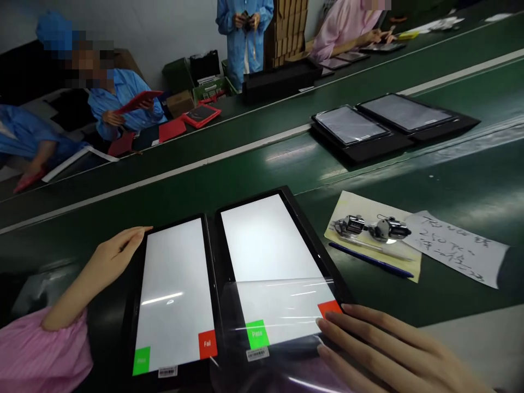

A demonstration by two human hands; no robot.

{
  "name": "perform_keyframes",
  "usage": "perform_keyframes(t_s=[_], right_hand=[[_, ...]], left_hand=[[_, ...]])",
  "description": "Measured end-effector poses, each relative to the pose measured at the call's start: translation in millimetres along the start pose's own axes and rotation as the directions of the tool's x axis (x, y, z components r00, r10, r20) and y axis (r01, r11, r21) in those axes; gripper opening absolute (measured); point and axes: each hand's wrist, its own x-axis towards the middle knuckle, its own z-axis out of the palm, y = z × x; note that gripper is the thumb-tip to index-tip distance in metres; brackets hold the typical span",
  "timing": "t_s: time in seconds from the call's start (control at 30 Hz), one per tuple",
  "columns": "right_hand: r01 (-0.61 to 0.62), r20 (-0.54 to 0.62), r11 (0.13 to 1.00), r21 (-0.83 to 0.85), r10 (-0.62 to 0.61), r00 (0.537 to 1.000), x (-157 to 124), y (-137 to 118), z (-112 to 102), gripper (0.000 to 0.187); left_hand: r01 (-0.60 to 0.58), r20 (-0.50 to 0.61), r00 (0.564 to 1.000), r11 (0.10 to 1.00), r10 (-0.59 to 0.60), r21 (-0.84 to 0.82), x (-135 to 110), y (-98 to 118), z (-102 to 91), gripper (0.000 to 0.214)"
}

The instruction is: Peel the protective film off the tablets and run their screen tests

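Note:
Two tablets with lit white screens lie side by side before me. My left hand [117, 252] reaches the upper left corner of the left tablet [176, 295], its fingers pinched together at the edge; what is between them cannot be made out. Over the lower right of the right tablet [262, 240], my right hand [380, 344] is spread with fingers apart, near the red square. A clear plastic film [282, 300] covers that tablet's lower part and curls past its bottom edge. Green and red squares show on both screens, "Pass" on the right tablet and "Fail" on the left.
To the right, two metal clickers [370, 228] and a blue pen [370, 261] lie on yellow paper beside a handwritten note [458, 248]. Two more tablets [380, 120] rest on black boards along the green conveyor [245, 158]. Several co-workers handle items across the line.

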Motion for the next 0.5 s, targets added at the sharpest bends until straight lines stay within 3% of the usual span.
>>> perform_keyframes(t_s=[0.27, 0.37, 0.5], right_hand=[[0.046, 0.098, 0.997, -0.058, -0.041, 0.994, -1.4, -7.2, -9.2, 0.043], [0.064, 0.102, 0.997, -0.05, -0.059, 0.993, -4.6, -11.7, -13.8, 0.041], [0.079, 0.11, 0.992, -0.096, -0.068, 0.992, -10.5, -18.2, -18.3, 0.037]], left_hand=[[0.06, -0.03, 0.998, 0.99, -0.057, 0.125, 4.6, 6.3, -0.6, 0.042], [-0.066, -0.033, 0.997, 0.967, 0.076, 0.244, 7.7, 23.5, 3.8, 0.046], [-0.245, 0.044, 0.969, 0.957, 0.242, 0.156, 21.2, 53.7, 17.5, 0.051]])
